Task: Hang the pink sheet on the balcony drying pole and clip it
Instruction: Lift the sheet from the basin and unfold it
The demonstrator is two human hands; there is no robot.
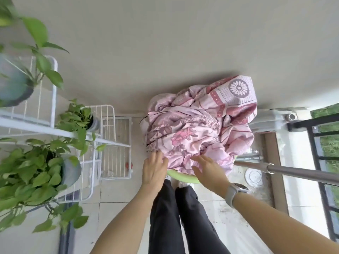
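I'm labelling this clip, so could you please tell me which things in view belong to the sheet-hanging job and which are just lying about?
Part of the job:
- pink sheet, bunched in the green basin
- metal drying pole
- left hand and right hand, both on the sheet

Just lying about:
- potted plants
- white wire rack
- black railing

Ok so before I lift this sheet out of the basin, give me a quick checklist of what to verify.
1. Pink sheet within reach, bunched in the green basin: ok.
2. Left hand on the sheet: ok, fingers lie on its near edge, no grip yet.
3. Right hand on the sheet: ok, resting open on the cloth.
4. Drying pole nearby and bare: ok, at right.
5. Clips at hand: cannot tell, none visible.
6. Potted plants on the white rack away from the sheet: ok.
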